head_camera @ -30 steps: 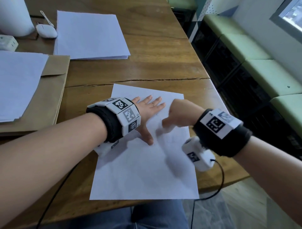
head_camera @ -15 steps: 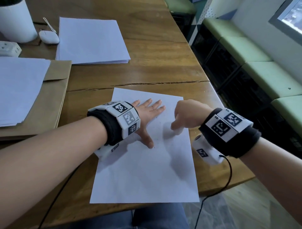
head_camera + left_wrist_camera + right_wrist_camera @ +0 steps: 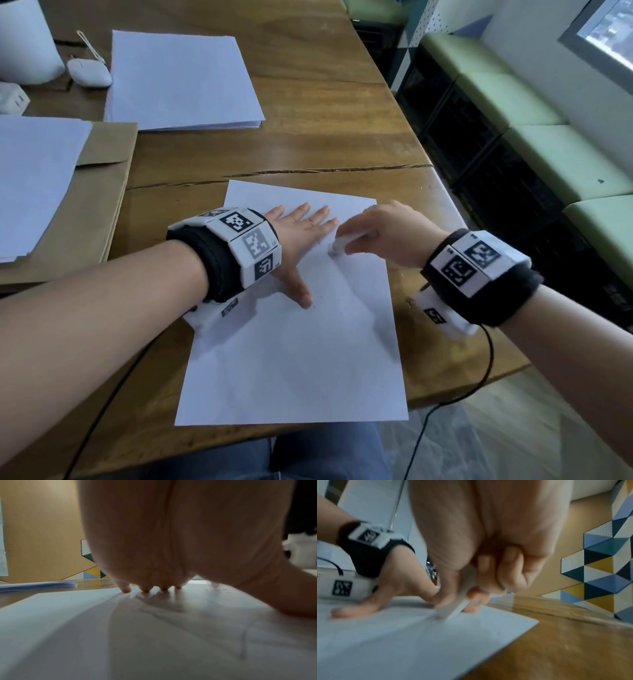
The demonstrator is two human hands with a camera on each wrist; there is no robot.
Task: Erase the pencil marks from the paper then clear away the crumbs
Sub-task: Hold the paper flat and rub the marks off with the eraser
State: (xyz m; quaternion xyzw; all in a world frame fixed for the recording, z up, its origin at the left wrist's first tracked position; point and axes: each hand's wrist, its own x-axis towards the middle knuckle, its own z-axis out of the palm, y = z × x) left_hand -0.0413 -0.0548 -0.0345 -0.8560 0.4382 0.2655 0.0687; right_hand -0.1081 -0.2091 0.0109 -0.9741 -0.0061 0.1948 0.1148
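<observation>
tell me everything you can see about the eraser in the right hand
The small white block eraser looks like soft rubber, blurred in both views. The right hand pinches it, tilted, its greyed lower tip pressed on the white paper sheet beside the left hand's fingertips. Most of its body is hidden by fingers.

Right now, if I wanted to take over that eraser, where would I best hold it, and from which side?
Probably by its upper half, coming from above and the right, as the right hand does. The eraser is a slim white block tilted with its lower tip on the paper, so only the raised end is free. The left hand lies flat just left of it, blocking that side.
</observation>
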